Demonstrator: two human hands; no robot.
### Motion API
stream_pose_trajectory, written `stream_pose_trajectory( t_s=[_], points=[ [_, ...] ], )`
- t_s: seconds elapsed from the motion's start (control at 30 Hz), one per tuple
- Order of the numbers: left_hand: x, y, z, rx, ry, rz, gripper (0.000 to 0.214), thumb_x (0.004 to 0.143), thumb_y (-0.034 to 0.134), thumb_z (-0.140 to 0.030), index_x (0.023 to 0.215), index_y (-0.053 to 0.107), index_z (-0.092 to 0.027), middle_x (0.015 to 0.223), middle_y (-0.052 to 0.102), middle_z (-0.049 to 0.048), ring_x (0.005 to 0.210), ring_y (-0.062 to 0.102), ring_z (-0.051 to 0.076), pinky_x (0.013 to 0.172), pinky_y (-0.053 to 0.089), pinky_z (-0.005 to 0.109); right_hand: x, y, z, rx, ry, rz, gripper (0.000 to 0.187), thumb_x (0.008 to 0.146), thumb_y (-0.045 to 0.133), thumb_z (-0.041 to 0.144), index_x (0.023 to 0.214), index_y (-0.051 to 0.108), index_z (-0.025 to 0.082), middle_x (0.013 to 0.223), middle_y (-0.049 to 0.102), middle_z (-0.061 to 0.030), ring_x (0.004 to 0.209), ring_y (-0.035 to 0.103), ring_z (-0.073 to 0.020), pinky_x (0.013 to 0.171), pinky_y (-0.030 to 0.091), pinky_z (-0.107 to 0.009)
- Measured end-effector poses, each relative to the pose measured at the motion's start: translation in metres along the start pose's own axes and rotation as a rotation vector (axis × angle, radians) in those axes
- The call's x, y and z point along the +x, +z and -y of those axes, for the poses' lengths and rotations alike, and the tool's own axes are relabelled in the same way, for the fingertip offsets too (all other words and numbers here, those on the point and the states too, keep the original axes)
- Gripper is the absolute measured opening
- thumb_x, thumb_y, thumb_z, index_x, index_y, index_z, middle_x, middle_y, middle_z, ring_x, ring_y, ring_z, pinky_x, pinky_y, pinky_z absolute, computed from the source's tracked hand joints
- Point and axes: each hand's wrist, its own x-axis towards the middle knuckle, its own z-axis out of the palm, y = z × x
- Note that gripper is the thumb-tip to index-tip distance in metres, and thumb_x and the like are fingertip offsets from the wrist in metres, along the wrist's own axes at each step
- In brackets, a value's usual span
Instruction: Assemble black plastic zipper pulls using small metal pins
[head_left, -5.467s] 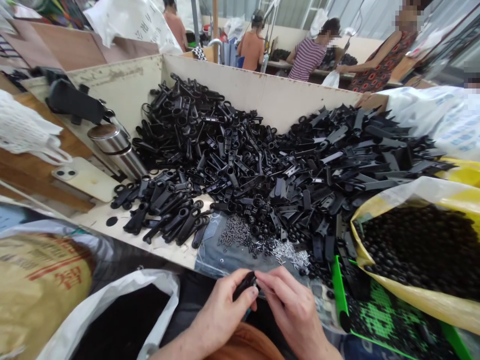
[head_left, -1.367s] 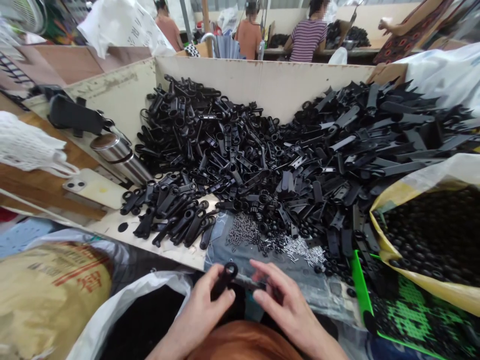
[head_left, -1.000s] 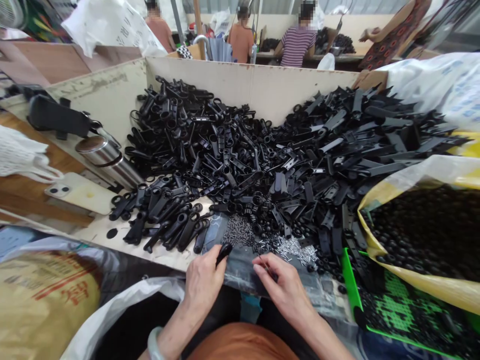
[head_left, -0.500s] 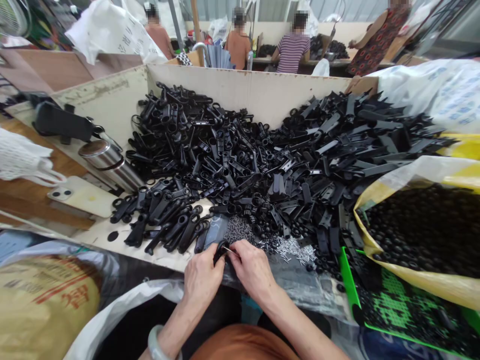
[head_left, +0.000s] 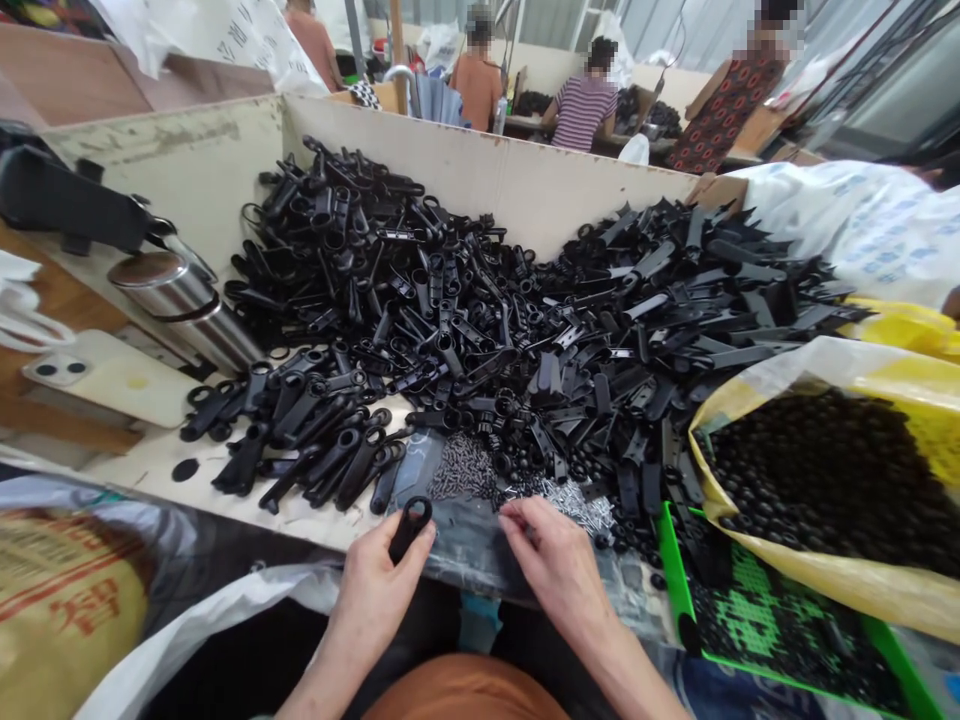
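At lower centre of the frame, your left hand [head_left: 375,580] is clamped on a black plastic ring-ended part [head_left: 403,541], ring uppermost, poking out past thumb and fingers. Right hand [head_left: 553,560], lower right of centre: thumb and fingertips bunched together by a loose heap of thin silver metal pins [head_left: 592,510]; can't tell if anything's pinched there. Hands well apart, worn grey-blue cloth [head_left: 465,535] showing between. Heap of small dark grey metal pieces [head_left: 459,468] just beyond, left of the pins. For good handling, I'd say: grip the part low and firm, ring uncovered and facing you. Pinch small pieces singly, by the very fingertips. Work low over the cloth so drops land there. Likely trouble: smooth plastic twisting in a slack grip, or your right sweeping the two neighbouring heaps together.
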Motion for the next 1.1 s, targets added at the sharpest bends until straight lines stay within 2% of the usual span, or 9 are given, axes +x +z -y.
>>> stream_pose_trajectory(
  t_s=[0.1, 0.23, 0.3, 0.4, 0.47, 0.8, 0.87, 0.97, 1.1],
  points=[
    [-0.002, 0.005, -0.004, -0.008, -0.043, 0.050, 0.035, 0.084, 0.064, -0.055, 0.074, 0.069, -0.021, 0.051, 0.061, -0.0026, 0.053, 0.059, 0.019, 0.053, 0.043, 0.025, 0.002, -0.010, -0.007, -0.004, 0.036, -0.042, 0.024, 0.103, 0.046, 0.031, 0.093, 0.066, 0.024, 0.088, 0.069, -0.0051, 0.078, 0.067, -0.0202, 0.069, 0.049, -0.030],
    [-0.006, 0.010, -0.008, -0.046, -0.025, 0.126, 0.038, 0.085, 0.064, -0.051, 0.063, 0.063, -0.020, 0.057, 0.064, -0.0008, 0.059, 0.059, 0.017, 0.060, 0.044, 0.024, 0.004, -0.015, -0.012, -0.043, 0.060, -0.051, 0.023, 0.103, 0.046, 0.030, 0.093, 0.066, 0.024, 0.090, 0.067, -0.0049, 0.079, 0.066, -0.0200, 0.070, 0.049, -0.030],
    [-0.007, 0.014, -0.009, -0.119, -0.073, 0.158, 0.036, 0.084, 0.066, -0.051, 0.066, 0.066, -0.019, 0.059, 0.066, 0.0000, 0.054, 0.055, 0.015, 0.054, 0.041, 0.023, 0.004, -0.015, -0.011, -0.068, 0.036, -0.017, 0.024, 0.104, 0.046, 0.029, 0.093, 0.066, 0.024, 0.089, 0.067, -0.0044, 0.077, 0.066, -0.0194, 0.069, 0.049, -0.029],
    [-0.009, 0.018, -0.009, -0.310, -0.215, 0.173, 0.040, 0.079, 0.071, -0.056, 0.084, 0.070, -0.016, 0.056, 0.064, -0.0009, 0.041, 0.038, 0.008, 0.041, 0.026, 0.019, 0.004, -0.013, -0.009, -0.109, -0.029, 0.043, 0.027, 0.106, 0.042, 0.027, 0.092, 0.065, 0.024, 0.089, 0.066, -0.0040, 0.075, 0.066, -0.0186, 0.067, 0.048, -0.029],
    [-0.010, 0.019, -0.009, -0.420, -0.273, 0.172, 0.045, 0.076, 0.074, -0.057, 0.090, 0.070, -0.015, 0.056, 0.064, -0.0010, 0.039, 0.032, 0.005, 0.040, 0.020, 0.017, 0.004, -0.010, -0.009, -0.124, -0.055, 0.063, 0.029, 0.107, 0.040, 0.027, 0.093, 0.064, 0.024, 0.089, 0.065, -0.0039, 0.075, 0.066, -0.0181, 0.068, 0.048, -0.028],
    [-0.012, 0.019, -0.017, -0.585, -0.352, 0.146, 0.047, 0.071, 0.082, -0.053, 0.089, 0.069, -0.012, 0.055, 0.061, -0.0021, 0.039, 0.032, 0.001, 0.042, 0.017, 0.015, 0.006, 0.005, -0.003, -0.410, -0.033, 0.156, 0.023, 0.104, 0.049, 0.019, 0.096, 0.069, 0.023, 0.091, 0.067, -0.0038, 0.075, 0.068, -0.0178, 0.061, 0.041, -0.024],
    [-0.012, 0.019, -0.018, -0.606, -0.357, 0.162, 0.046, 0.072, 0.082, -0.053, 0.089, 0.068, -0.012, 0.056, 0.061, -0.0025, 0.040, 0.033, 0.001, 0.043, 0.017, 0.015, 0.006, 0.003, 0.000, -0.286, -0.022, 0.124, 0.023, 0.103, 0.048, 0.018, 0.096, 0.069, 0.023, 0.091, 0.066, -0.0042, 0.076, 0.067, -0.0180, 0.064, 0.043, -0.025],
    [-0.014, 0.019, -0.022, -0.617, -0.357, 0.201, 0.046, 0.074, 0.081, -0.053, 0.090, 0.067, -0.013, 0.055, 0.061, -0.0028, 0.040, 0.033, 0.001, 0.043, 0.017, 0.016, 0.007, -0.003, 0.007, 0.086, -0.002, 0.079, 0.020, 0.102, 0.052, 0.023, 0.095, 0.070, 0.023, 0.088, 0.065, -0.0030, 0.076, 0.064, -0.0178, 0.067, 0.044, -0.026],
    [-0.016, 0.022, -0.024, -0.620, -0.331, 0.254, 0.044, 0.078, 0.078, -0.053, 0.091, 0.067, -0.013, 0.055, 0.061, -0.0025, 0.040, 0.033, 0.002, 0.043, 0.016, 0.018, 0.005, -0.005, 0.019, 0.435, 0.054, 0.099, 0.020, 0.099, 0.059, 0.033, 0.090, 0.074, 0.023, 0.079, 0.061, -0.0005, 0.070, 0.057, -0.0169, 0.063, 0.042, -0.026]
  ],
)
